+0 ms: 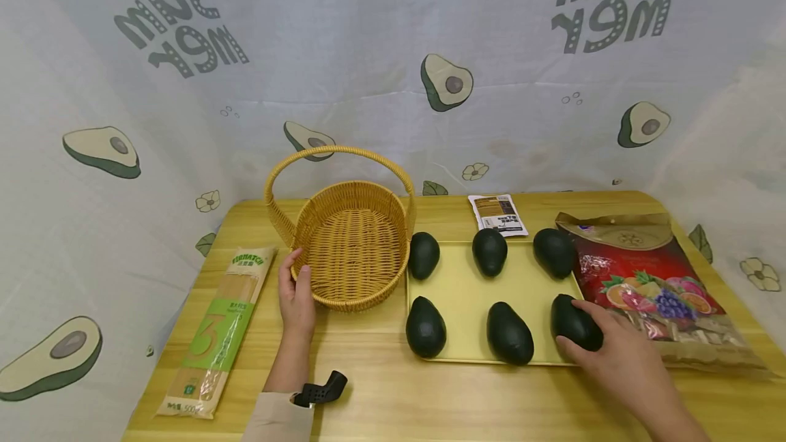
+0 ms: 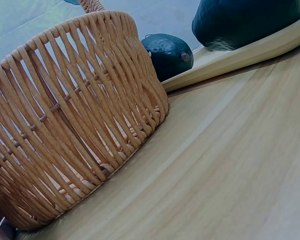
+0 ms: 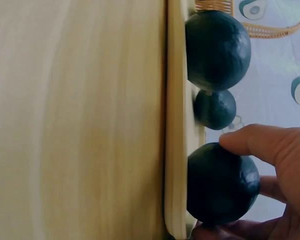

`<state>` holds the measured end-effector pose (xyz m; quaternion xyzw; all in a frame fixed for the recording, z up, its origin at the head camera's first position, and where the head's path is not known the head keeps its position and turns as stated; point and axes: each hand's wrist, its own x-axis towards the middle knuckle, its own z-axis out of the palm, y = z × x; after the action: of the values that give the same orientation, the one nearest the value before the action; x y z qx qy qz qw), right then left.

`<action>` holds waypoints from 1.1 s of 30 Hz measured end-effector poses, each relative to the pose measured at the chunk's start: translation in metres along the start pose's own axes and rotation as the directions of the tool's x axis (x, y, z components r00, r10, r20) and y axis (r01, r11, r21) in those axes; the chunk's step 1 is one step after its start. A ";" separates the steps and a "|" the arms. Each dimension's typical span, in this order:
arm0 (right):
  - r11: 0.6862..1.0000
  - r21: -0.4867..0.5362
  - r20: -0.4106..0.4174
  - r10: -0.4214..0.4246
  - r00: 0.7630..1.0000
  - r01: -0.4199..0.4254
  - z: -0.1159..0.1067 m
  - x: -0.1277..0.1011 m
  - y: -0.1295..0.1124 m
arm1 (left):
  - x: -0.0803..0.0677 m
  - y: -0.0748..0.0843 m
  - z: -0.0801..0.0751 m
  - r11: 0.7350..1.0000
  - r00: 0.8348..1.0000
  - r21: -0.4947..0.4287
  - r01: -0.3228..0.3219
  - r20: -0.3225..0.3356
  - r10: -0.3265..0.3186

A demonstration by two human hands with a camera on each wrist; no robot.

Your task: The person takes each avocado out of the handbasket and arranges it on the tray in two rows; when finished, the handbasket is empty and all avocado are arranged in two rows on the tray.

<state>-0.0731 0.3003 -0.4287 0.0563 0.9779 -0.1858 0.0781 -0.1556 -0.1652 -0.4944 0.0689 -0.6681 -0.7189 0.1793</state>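
Note:
My left hand (image 1: 297, 302) grips the near left rim of a round wicker basket (image 1: 344, 302), which has a tall arched handle. The basket stands with nothing in it; its woven side (image 2: 85, 105) fills much of the left wrist view. On the right, my right hand (image 1: 626, 360) has its thumb and fingers around a dark green avocado (image 1: 576, 325) at the front right corner of a pale yellow tray (image 1: 460, 295). In the right wrist view this avocado (image 3: 222, 187) sits low against the tray edge. Other avocados, such as the front middle one (image 1: 510, 334), lie on the tray in two rows.
A pack of noodles (image 1: 217, 333) lies left of the basket. A large red fruit-printed bag (image 1: 651, 285) lies right of the tray, and a small white packet (image 1: 499, 215) behind it. A printed curtain (image 1: 368, 39) hangs behind the wooden table (image 1: 381, 387).

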 end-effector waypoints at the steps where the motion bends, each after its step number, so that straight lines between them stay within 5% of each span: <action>1: 1.000 -0.009 0.002 0.005 1.000 -0.005 0.002 0.000 0.000 | 0.000 0.000 0.000 1.000 1.000 0.002 0.001 0.000 -0.001; 18: 1.000 -0.027 -0.119 -0.004 0.993 0.000 0.004 -0.006 -0.005 | 0.000 -0.002 -0.001 1.000 1.000 0.000 -0.002 -0.007 0.002; 26: 0.998 -0.028 -0.056 0.047 0.997 -0.049 -0.002 -0.006 -0.003 | -0.001 -0.001 -0.001 1.000 1.000 0.000 -0.013 -0.012 0.013; 33: 0.999 -0.034 -0.126 0.002 0.992 -0.007 -0.005 -0.003 -0.004 | 0.000 -0.001 -0.001 1.000 1.000 -0.008 -0.016 -0.024 0.016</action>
<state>-0.0713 0.2977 -0.4223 0.0688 0.9838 -0.1648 0.0176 -0.1558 -0.1659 -0.4958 0.0715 -0.6633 -0.7194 0.1932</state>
